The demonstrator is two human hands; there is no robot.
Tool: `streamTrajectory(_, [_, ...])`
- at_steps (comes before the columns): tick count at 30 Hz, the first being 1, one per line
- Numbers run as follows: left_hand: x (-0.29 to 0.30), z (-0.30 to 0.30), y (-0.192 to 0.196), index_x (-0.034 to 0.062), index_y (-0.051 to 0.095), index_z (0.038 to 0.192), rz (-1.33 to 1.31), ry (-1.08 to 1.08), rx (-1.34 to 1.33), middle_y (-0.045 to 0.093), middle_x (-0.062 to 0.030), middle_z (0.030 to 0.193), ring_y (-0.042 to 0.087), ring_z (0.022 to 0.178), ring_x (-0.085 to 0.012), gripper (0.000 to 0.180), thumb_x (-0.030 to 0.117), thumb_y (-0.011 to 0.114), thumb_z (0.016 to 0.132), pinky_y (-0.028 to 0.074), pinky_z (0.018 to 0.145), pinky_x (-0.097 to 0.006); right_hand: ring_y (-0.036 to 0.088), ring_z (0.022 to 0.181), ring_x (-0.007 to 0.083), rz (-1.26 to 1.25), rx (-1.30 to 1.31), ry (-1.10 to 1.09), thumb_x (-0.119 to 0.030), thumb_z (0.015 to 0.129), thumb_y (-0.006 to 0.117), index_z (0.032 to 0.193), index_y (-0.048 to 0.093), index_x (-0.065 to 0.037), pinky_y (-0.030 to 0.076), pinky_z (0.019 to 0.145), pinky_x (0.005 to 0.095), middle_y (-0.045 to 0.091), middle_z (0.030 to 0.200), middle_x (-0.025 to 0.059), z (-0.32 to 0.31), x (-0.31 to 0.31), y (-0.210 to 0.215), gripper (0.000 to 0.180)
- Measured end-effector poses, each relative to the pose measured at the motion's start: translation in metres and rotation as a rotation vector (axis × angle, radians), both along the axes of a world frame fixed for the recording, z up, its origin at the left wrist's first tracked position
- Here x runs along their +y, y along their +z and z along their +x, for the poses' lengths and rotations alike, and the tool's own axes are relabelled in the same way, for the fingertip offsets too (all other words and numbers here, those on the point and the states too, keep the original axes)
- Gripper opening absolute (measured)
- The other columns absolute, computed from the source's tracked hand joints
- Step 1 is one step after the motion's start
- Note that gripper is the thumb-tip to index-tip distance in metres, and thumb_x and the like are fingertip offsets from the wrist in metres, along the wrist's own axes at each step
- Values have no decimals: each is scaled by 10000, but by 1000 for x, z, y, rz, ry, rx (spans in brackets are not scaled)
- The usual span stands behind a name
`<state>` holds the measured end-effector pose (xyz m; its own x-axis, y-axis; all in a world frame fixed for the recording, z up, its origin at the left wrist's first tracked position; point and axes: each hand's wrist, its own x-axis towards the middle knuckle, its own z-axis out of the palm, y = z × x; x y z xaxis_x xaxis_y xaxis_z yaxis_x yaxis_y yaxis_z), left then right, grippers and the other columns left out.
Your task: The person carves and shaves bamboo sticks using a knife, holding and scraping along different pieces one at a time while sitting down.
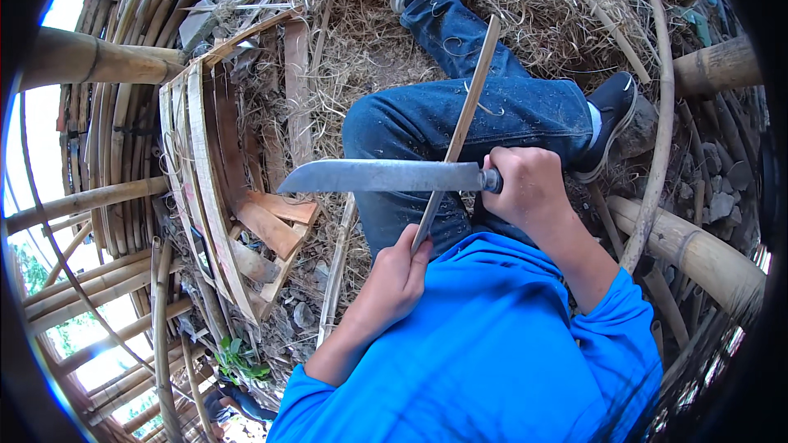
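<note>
Left grip [400,275]: is holding the lower end of a narrow wooden strip [474,104], closed around it, just in front of the blue shirt [468,336]. Right grip [529,184]: is clasping the handle [492,180] of a long knife [377,175] in a closed fist. From where I am standing, the strip is running up out of the left grip, slanting away and a little rightward, passing beneath the blade near the handle. The knife is pointing left and hiding a short stretch of the strip; whether steel is touching wood, I cannot tell. Below both, the person's jeans [525,111] are bending at the knee, pale flecks clinging to the denim. A dark shoe [614,111] is resting to the right, near a bent pole [666,82]. Dry shavings [533,0] are lying beyond the legs. Leftward, a slatted wooden frame [205,156] is sitting well apart from the left grip, reddish boards [269,226] lying beside its slats. Farther out, bamboo poles [90,57] are forming an open wall, daylight showing through.
</note>
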<state>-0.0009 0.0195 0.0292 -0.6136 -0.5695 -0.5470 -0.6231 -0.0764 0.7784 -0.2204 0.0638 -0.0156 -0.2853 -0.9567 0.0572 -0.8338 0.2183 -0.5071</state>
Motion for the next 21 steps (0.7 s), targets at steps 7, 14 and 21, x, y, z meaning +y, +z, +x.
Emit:
streamTrajectory(7, [-2,0,5,1,496,1026,-104,10,-46,486,-91,615,485,548,-175,177,158,424,987,391,529,-344,653,630,296,-37,54,-9,-236,609,735,669,635,-104,522,590,390,650,666,116,-12,-13,-11,176])
streamTrajectory(14, [8,19,5,4,479,1004,-47,-16,-71,562,-272,698,581,724,-476,128,122,447,968,435,586,-469,676,825,352,231,129,-540,-228,779,587,827,724,-86,534,753,461,689,845,192,-96,-36,-26,204])
streamTrajectory(21, [-1,45,-13,42,475,946,307,218,123,405,31,659,371,569,-51,184,205,413,1006,319,502,-221,652,767,389,90,30,-704,-270,825,605,824,686,-19,490,676,440,661,774,211,-145,17,-25,264])
